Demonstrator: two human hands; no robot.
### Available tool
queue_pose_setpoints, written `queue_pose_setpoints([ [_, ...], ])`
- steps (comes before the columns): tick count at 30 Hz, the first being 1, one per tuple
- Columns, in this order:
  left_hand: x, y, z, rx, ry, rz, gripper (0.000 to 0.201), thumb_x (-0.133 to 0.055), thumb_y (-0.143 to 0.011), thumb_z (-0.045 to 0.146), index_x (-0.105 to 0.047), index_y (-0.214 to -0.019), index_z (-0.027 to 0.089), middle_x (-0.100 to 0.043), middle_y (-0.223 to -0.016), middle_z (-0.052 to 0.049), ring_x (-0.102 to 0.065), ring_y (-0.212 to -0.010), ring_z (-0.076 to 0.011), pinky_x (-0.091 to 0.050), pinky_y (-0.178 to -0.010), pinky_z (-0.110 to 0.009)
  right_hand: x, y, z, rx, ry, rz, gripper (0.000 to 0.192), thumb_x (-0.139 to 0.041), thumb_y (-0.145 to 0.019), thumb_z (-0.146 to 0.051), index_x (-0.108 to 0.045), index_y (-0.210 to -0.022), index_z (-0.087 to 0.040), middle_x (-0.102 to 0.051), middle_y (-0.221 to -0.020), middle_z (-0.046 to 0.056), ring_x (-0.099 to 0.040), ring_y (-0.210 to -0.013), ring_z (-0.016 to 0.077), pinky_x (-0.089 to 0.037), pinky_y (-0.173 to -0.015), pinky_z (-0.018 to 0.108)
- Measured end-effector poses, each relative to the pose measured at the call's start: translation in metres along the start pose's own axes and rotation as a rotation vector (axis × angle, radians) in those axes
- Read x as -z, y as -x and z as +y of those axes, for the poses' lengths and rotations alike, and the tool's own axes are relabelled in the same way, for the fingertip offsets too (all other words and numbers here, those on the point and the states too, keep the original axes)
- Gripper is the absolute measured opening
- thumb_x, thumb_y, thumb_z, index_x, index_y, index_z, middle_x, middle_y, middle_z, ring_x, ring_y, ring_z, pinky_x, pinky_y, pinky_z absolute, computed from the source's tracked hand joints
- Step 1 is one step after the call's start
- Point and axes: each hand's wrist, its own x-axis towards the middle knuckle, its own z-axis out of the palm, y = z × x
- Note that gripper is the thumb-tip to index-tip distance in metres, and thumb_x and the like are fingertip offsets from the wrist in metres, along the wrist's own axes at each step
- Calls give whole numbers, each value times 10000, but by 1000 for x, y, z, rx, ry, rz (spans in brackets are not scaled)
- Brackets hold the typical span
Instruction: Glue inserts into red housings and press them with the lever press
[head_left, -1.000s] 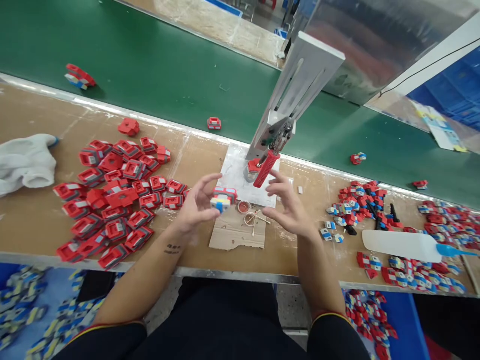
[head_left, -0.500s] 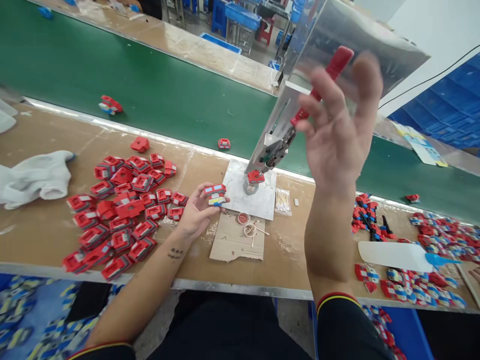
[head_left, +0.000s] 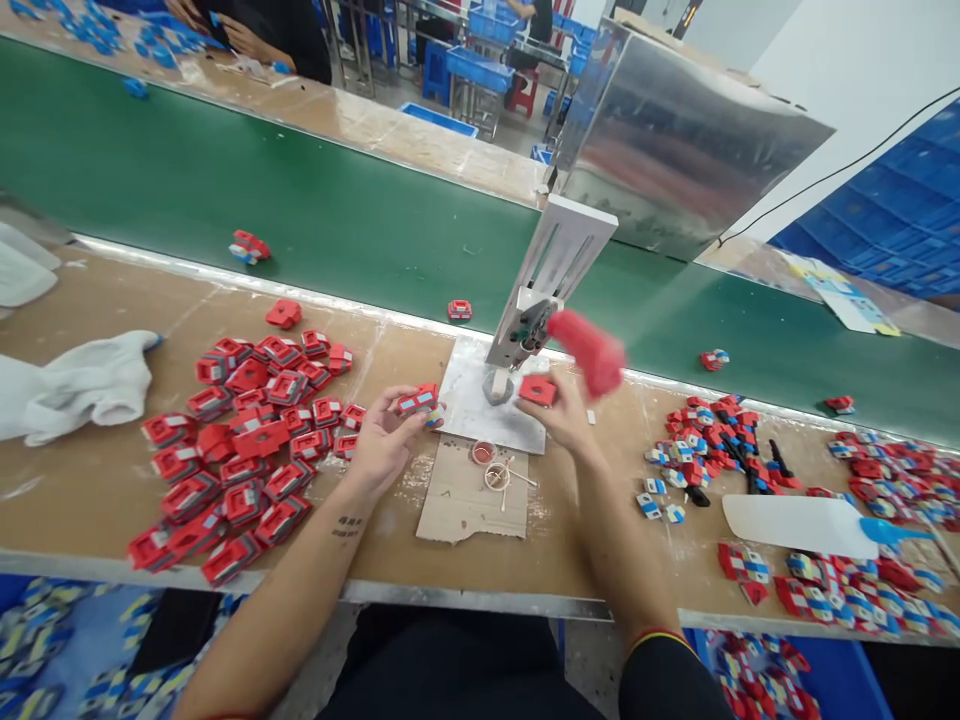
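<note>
My left hand [head_left: 382, 440] holds a small red, yellow and blue toy block [head_left: 421, 402] just left of the small hand press [head_left: 534, 305]. My right hand [head_left: 564, 418] pinches a red block [head_left: 538, 391] beside the press's round base [head_left: 498, 385], on a white sheet [head_left: 480, 405]. The press's red lever handle [head_left: 589, 350] is blurred, swinging above my right hand. A pile of red blocks [head_left: 247, 440] lies to the left of my left hand.
Small dishes and sticks [head_left: 495, 470] sit on a cardboard piece [head_left: 465, 495]. Mixed red and blue parts [head_left: 757, 460] and a white scoop [head_left: 799, 512] lie right. White cloth [head_left: 82, 380] at left. Green conveyor belt [head_left: 337, 220] carries a few blocks. Another person's hands [head_left: 225, 30] far back.
My right hand raised the red lever handle, then dropped to the press base and took the red block out. The handle swings back down. My left hand kept its block.
</note>
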Motion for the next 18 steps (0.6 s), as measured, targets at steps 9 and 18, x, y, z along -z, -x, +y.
queue_pose_setpoints([
  [9,-9,-10,6,-93,-270,-4,515,-991,-662,373,-721,-1077,233,-785,-1019,-45,-771,-932,-190,-657,-847,-300,118,-69,71,-365,514,-3,185,-792,-885,-321,-713,-921,-158,-755,-990,120,-700,-1016,290,-546,-885,397],
  [18,19,4,22,-140,-397,97,515,-981,-677,368,-724,-1096,213,-783,-990,-45,-778,-879,-181,-651,-801,-259,128,-125,87,-442,636,-154,394,-707,-1005,-404,-649,-1325,-180,-678,-1348,105,-699,-1171,252,-623,-987,467],
])
